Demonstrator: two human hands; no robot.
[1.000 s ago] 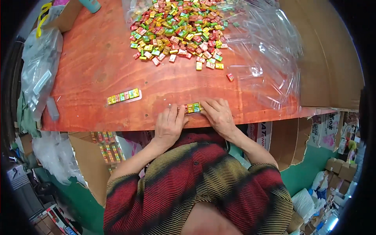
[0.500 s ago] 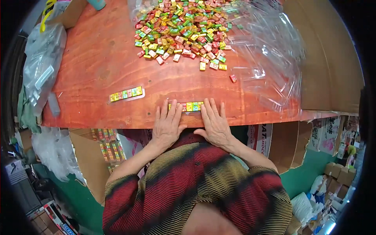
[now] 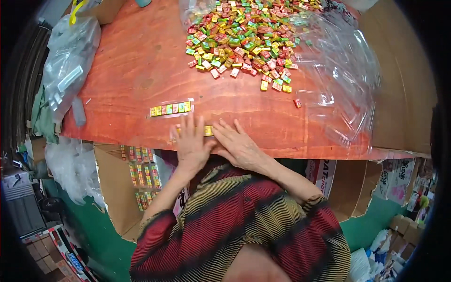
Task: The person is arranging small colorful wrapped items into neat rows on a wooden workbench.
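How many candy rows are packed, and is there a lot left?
One clear sleeve holding a row of small coloured candies lies finished on the orange wooden table. The left hand and right hand lie flat over a second candy row at the table's edge. A big loose pile of coloured wrapped candies remains.

Both flat hands cover most of the candy strip (image 3: 208, 130), and the top edge cuts off the candy pile (image 3: 249, 42).
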